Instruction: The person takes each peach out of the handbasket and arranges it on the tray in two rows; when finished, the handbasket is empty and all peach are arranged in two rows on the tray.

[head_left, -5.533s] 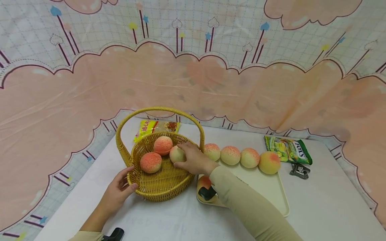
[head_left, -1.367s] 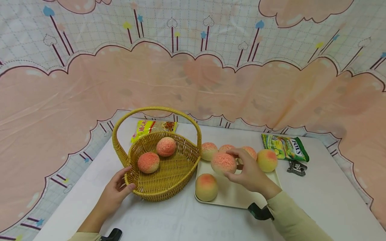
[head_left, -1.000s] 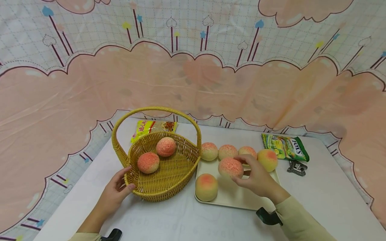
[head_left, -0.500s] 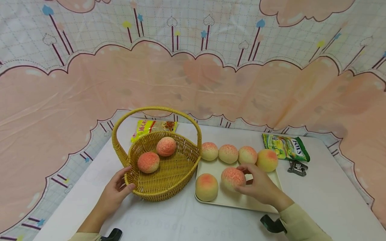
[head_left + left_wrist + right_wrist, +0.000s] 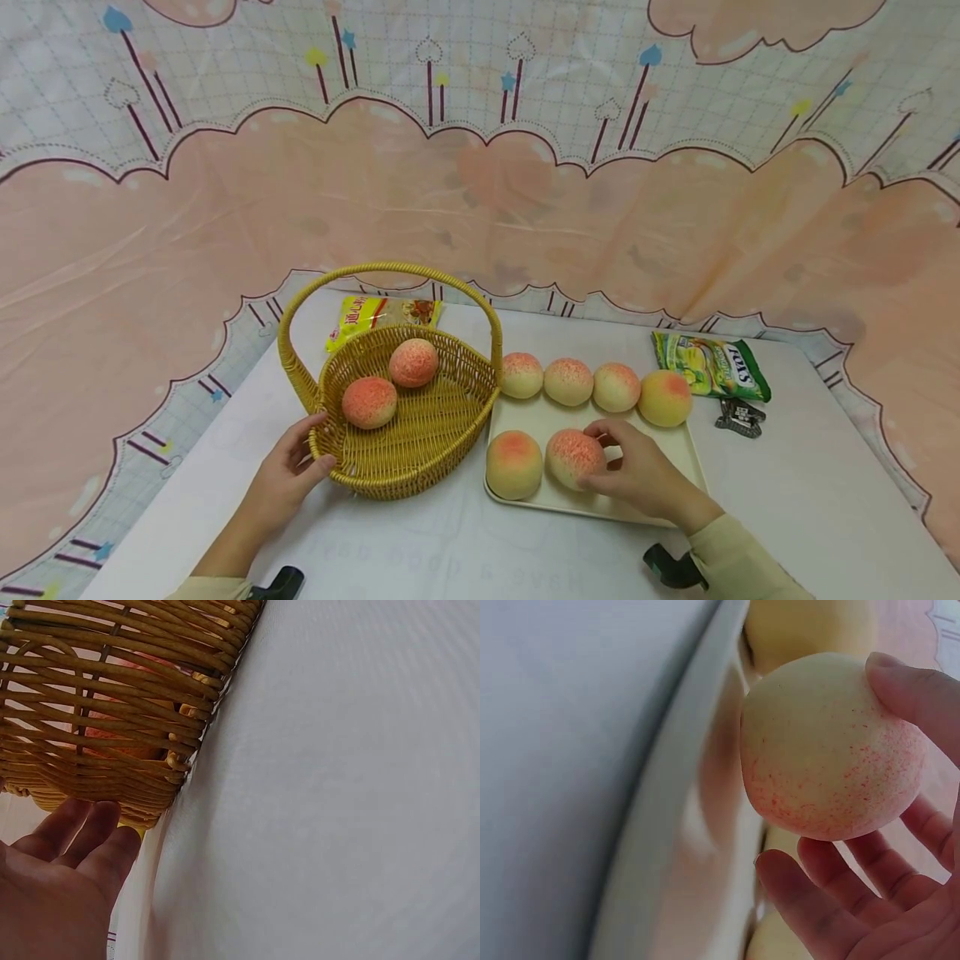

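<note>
My right hand [image 5: 643,477] holds a pink-speckled peach [image 5: 573,458] low at the tray's front, beside a yellow peach [image 5: 514,467] with a red top. In the right wrist view, the thumb lies on one side of the held peach [image 5: 817,750] and the fingers spread along the other. Two redder peaches [image 5: 370,403] sit in the yellow wicker basket [image 5: 412,483], which has a tall arched handle. My left hand [image 5: 288,467] grips the basket's left rim, thumb over the edge. Its fingertips [image 5: 105,817] press the outer weave in the left wrist view.
Several peaches [image 5: 567,382] form a row along the back of the cream tray [image 5: 693,454]. A green candy bag [image 5: 712,365] and a small dark packet [image 5: 741,417] lie at right. Behind the basket is a yellow food bag [image 5: 382,318].
My right hand has carried the peach out of the basket to the tray, then lowered it toward the front, beside the yellow peach. My left hand stays on the basket rim.
</note>
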`<state>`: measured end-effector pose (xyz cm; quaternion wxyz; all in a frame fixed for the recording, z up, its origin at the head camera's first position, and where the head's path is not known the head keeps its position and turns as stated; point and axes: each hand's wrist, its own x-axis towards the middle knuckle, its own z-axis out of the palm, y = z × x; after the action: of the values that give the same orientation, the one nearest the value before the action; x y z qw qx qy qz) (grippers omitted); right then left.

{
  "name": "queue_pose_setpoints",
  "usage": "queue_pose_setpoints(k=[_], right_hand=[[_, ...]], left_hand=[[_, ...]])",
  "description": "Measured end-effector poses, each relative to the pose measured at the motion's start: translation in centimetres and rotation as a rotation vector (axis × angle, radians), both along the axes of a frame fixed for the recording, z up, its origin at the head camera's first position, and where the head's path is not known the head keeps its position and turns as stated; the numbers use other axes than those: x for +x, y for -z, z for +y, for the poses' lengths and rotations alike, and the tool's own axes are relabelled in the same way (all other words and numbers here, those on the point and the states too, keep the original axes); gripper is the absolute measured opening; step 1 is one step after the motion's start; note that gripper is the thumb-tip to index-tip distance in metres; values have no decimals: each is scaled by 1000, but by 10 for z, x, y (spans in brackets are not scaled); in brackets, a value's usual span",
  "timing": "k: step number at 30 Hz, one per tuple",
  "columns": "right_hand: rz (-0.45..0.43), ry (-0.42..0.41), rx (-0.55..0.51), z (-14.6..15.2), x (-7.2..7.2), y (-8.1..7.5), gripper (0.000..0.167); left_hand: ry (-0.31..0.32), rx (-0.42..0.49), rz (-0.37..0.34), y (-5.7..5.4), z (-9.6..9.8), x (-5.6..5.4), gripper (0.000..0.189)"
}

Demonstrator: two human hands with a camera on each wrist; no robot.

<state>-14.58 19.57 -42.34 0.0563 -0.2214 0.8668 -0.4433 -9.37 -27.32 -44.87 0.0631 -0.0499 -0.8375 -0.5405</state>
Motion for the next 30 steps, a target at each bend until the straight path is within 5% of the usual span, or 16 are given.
queue_pose_setpoints(k=[10,17,24,30], right_hand=[[-15,-3,35,-4,6,3,58],[29,-72,75,1,6,3,75],[65,-198,54,4,3,2,60],[44,-187,63,4,2,1,59]], left_hand=[[2,4,-15,0,-1,0,59],[3,2,-35,0,-2,0,60],[-3,-1,-26,-1,0,0,58],[0,1,-23,0,-1,0,58]])
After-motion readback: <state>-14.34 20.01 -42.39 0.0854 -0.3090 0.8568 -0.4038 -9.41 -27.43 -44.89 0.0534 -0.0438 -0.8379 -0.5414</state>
